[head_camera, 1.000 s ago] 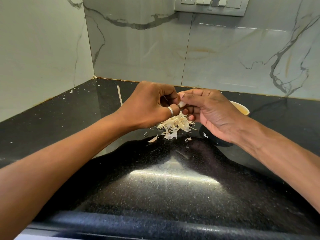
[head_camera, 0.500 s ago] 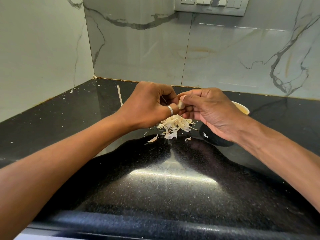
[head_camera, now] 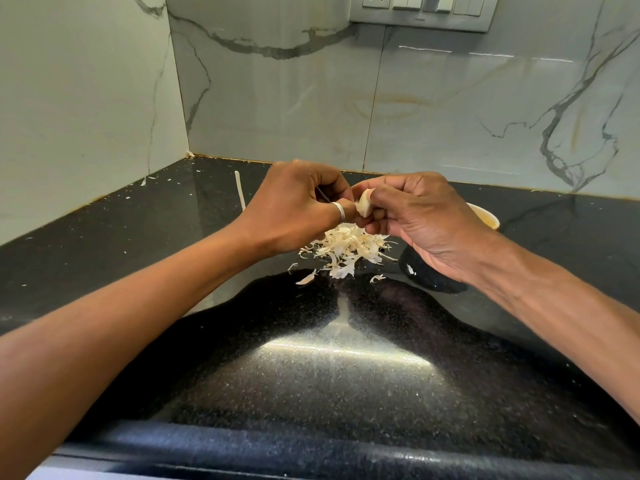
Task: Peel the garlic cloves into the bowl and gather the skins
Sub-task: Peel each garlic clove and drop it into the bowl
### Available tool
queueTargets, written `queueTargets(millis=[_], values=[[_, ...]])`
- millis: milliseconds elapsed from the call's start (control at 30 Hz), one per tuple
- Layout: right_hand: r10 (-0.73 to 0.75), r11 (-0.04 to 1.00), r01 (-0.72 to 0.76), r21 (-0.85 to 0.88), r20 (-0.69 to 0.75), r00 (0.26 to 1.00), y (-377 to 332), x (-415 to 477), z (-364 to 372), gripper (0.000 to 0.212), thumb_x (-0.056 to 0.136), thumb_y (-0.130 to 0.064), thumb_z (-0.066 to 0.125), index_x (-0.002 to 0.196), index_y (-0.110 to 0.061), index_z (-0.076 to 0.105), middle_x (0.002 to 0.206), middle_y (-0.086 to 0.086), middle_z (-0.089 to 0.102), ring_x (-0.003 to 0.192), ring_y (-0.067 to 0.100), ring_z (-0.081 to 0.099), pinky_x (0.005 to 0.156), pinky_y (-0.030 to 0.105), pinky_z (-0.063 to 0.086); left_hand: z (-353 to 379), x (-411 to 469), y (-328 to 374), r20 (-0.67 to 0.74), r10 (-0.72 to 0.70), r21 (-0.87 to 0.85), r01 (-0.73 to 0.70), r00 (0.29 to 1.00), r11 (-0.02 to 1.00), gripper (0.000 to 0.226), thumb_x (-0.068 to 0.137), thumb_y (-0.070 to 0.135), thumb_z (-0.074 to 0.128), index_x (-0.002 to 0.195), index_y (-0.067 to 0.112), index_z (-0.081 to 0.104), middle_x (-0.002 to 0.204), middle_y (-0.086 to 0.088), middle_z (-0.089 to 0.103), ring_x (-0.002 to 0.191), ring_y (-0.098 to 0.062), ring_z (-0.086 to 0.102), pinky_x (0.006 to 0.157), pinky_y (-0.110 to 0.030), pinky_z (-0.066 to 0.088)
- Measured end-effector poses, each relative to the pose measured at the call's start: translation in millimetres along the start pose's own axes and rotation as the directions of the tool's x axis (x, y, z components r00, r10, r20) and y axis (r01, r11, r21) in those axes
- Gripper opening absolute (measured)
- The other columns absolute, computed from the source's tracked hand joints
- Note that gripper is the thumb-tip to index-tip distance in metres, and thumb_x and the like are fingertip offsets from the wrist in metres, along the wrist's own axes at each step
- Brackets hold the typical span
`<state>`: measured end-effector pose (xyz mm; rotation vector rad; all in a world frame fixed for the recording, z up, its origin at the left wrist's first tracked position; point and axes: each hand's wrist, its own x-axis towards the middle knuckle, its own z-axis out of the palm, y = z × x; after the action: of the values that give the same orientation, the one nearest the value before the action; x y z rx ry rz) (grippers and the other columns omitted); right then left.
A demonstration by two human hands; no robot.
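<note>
Both my hands meet above a black counter. A pale garlic clove is pinched between them: my right hand grips it with thumb and fingers, and my left hand, with a ring on the thumb, touches its left side. Directly below lies a heap of papery garlic skins, with a few loose flakes at its near edge. A cream bowl stands behind my right hand, mostly hidden; its contents cannot be seen.
Marble walls form a corner at the back left. A thin pale stick lies on the counter left of my hands. Small skin flakes dot the far left corner. A switch panel sits high on the back wall.
The clove has turned between my fingertips and shows more of its pale surface. Hands and skin pile stay in nearly the same place.
</note>
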<state>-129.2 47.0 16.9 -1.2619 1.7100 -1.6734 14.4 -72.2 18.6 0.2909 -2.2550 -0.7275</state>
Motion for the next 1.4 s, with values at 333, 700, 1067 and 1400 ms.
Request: queueTargets(millis=[333, 700, 1067, 1400], values=[[0.025, 0.997, -0.027, 0.079, 0.021, 0.999, -5.0, -4.2, -0.3, 0.017, 0.097, 0.002, 0.056, 0.103, 0.0, 0.072, 0.089, 0.022, 0.075, 0.075, 0.023, 0.07, 0.064, 0.024, 0.057, -3.1, 1.2, -0.8, -0.059, -0.027, 0.068, 0.031, 0.998, 0.997, 0.005, 0.085, 0.017, 0.071, 0.081, 0.015, 0.074, 0.064, 0.008, 0.068, 0.061, -0.014, 0.068, 0.063, -0.039, 0.058], [0.025, 0.993, -0.033, 0.109, 0.069, 0.997, -5.7, -6.6, -4.5, 0.024, 0.096, 0.002, 0.051, 0.108, 0.003, 0.071, 0.093, 0.024, 0.074, 0.077, 0.022, 0.068, 0.064, 0.025, 0.056, -5.5, 4.3, -5.0, -0.187, -0.009, 0.132, 0.034, 0.982, 0.991, 0.009, 0.086, 0.025, 0.07, 0.081, 0.02, 0.074, 0.063, 0.012, 0.065, 0.06, -0.011, 0.064, 0.064, -0.036, 0.058], [0.019, 0.994, -0.024, 0.109, 0.052, 0.998, -5.6, -6.2, -6.0, 0.023, 0.096, 0.001, 0.052, 0.108, 0.005, 0.071, 0.097, 0.026, 0.073, 0.078, 0.022, 0.067, 0.064, 0.025, 0.056, -5.5, 5.3, -7.9, -0.221, 0.021, 0.191, 0.022, 0.975, 0.981, 0.011, 0.086, 0.03, 0.07, 0.082, 0.02, 0.074, 0.07, 0.01, 0.067, 0.06, -0.006, 0.062, 0.06, -0.028, 0.052], [-0.004, 0.994, -0.002, 0.108, 0.061, 0.998, -4.6, -6.6, -6.6, 0.019, 0.098, -0.001, 0.058, 0.113, 0.002, 0.069, 0.102, 0.024, 0.074, 0.083, 0.024, 0.07, 0.067, 0.025, 0.057, -5.2, 5.6, -8.2, -0.239, 0.029, 0.198, 0.019, 0.971, 0.98, 0.019, 0.093, 0.031, 0.062, 0.079, 0.021, 0.071, 0.066, 0.015, 0.063, 0.064, -0.008, 0.063, 0.063, -0.03, 0.052]])
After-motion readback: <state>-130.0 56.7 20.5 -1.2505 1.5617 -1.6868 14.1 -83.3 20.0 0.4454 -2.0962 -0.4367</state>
